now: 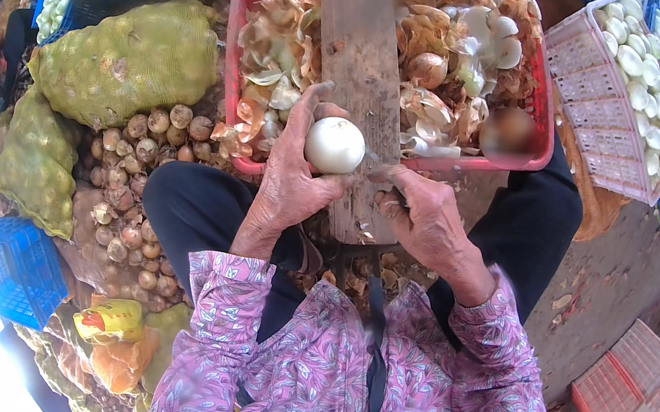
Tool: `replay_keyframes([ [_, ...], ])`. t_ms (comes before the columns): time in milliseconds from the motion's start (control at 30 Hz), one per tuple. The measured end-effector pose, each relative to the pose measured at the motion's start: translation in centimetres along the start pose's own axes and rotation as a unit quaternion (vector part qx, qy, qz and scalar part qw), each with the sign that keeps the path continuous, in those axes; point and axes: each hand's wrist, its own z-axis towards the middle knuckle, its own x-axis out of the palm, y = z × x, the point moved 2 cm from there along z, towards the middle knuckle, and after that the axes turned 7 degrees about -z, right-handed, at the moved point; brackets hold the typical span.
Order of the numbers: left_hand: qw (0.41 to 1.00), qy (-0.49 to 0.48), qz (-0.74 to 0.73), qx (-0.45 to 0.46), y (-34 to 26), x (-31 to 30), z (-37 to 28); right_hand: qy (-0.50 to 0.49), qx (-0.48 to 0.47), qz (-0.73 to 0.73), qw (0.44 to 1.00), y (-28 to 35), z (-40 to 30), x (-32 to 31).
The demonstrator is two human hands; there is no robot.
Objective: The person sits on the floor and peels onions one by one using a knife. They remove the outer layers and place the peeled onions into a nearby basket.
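Observation:
My left hand (293,173) holds a peeled white onion (335,146) between thumb and fingers, above a worn wooden board (364,61). To its right, my right hand (433,217) is closed around a small knife (372,156); only a thin, blurred bit of the blade shows beside the onion, and the handle is hidden in the fingers. The board lies across a red plastic basket (233,59) filled with onion skins (428,32). Among the skins sits an unpeeled onion (426,70). Another brown onion (509,134), blurred, appears at the basket's near right corner.
Loose unpeeled onions (146,150) lie on the ground at left, beside full green mesh sacks (131,61). A blue crate (18,268) stands at lower left. Peeled onions fill a pale pink crate (607,115) at upper right. Red crates (606,396) are stacked at lower right.

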Motion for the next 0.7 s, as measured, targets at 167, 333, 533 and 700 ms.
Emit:
replay_keyframes([
  [167,0.998,0.039,0.052,-0.012,1.1,-0.2,0.4,-0.013,0.009,-0.127,0.992,-1.3,0.1,1.1],
  [333,0.974,0.05,0.193,0.108,3.3,-1.5,0.4,-0.025,0.343,0.312,0.886,-2.5,0.9,-0.7],
  [533,0.97,0.035,0.232,0.058,3.6,-0.7,0.4,-0.007,0.104,0.025,0.994,-1.6,-0.2,2.2],
  [700,0.995,-0.021,0.096,-0.006,4.1,-0.7,0.1,0.042,0.099,-0.037,0.994,-1.2,0.8,3.5],
])
